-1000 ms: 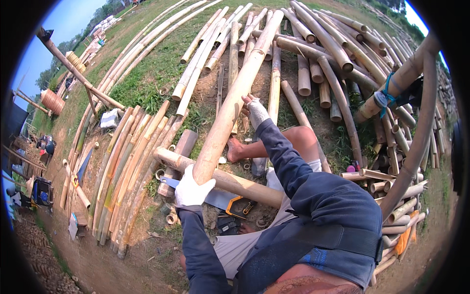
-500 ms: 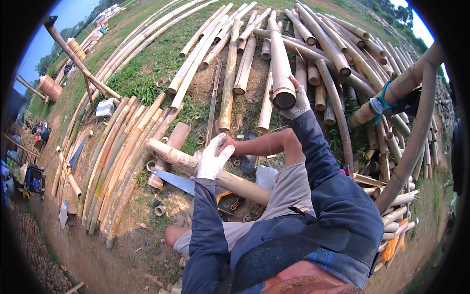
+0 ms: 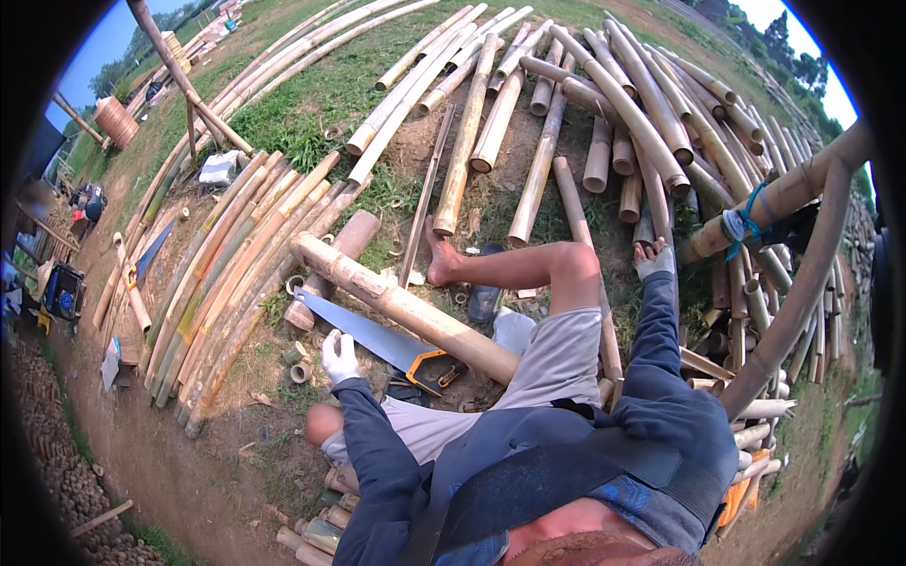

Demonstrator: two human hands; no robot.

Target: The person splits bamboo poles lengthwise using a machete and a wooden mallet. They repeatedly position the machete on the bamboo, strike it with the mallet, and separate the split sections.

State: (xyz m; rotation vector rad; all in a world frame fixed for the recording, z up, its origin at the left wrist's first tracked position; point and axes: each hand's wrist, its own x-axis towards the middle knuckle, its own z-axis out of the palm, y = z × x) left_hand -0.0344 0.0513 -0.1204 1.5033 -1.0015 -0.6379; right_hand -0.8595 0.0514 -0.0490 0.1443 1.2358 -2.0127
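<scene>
Head view: since half a second ago our left hand point(image 3: 338, 356) has come off the bamboo pole point(image 3: 406, 307), now fingers loosely curled, empty, beside the handsaw point(image 3: 377, 341). Right hand point(image 3: 654, 258) dropped its pole, rests open on the stack. Pole lies across our lap, unheld.

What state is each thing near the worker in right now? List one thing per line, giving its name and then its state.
Left hand: gloved, down by the saw blade; grip unclear.
Right hand: gloved, resting among poles at the person's right.
Handsaw: lying flat on the ground, not cutting.
Thick bamboo pole: lying across in front of the person, under the bent leg.
Bare foot: planted on the ground beyond the pole.
</scene>
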